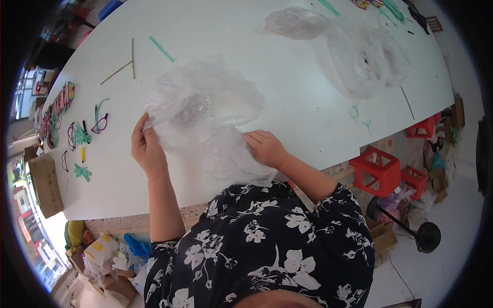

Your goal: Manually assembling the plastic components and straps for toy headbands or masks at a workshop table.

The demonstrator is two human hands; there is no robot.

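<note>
A large clear plastic bag [205, 102], crumpled and loosely spread, lies on the white table [298, 133] in front of me. My left hand [148, 149] pinches its left edge between thumb and fingers. On the bag's right side rests my right hand [266, 148], fingers bent against the film; their tips are partly hidden by it. Something clear and shiny shows in the folds at the middle, but I cannot make out what it is. The lower end of the bag hangs over the table edge against my patterned top.
More clear plastic bags [359, 61] lie at the far right. Glasses frames [100, 123], green ties [82, 134] and a yellow pen [82, 154] are at the left. Thin sticks [133, 59] and a green strip [162, 49] lie beyond the bag. Red stools [377, 170] stand at the right.
</note>
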